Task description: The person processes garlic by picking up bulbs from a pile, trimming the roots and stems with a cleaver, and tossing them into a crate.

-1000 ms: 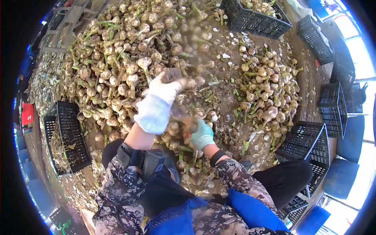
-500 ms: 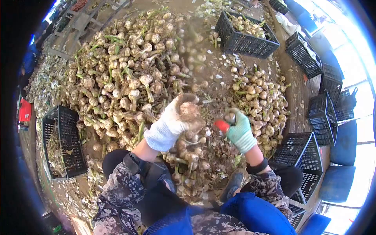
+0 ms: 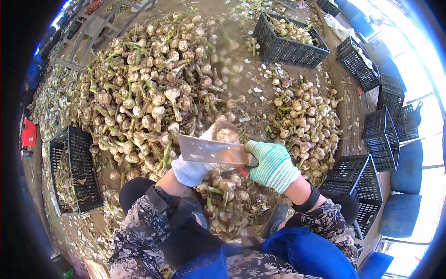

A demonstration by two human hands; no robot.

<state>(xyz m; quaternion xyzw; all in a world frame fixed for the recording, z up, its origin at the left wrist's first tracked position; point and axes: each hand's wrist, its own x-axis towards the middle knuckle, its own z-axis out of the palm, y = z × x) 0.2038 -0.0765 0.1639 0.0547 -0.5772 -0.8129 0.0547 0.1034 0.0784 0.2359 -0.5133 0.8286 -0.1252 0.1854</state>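
My left hand point(image 3: 190, 171), in a white glove, is closed around a dirty garlic bulb point(image 3: 227, 136). In my right hand point(image 3: 272, 165), in a green and white striped glove, is the handle of a wide cleaver-like knife point(image 3: 211, 151). The blade points left and lies across the front of the left hand, hiding part of its fingers and the lower part of the bulb. A large heap of garlic bulbs point(image 3: 139, 102) is beyond the left hand, and a smaller heap point(image 3: 309, 116) lies to the right.
A black crate point(image 3: 74, 172) with dry stalks stands at the left. Another crate point(image 3: 292, 49) holding bulbs is at the back right. Several black crates line the right side, one point(image 3: 355, 186) near my right knee. Peelings and loose bulbs lie between my feet.
My right hand has moved left to the left hand, and the knife's broad blade now shows across it. My left hand still holds the bulb, slightly lower.
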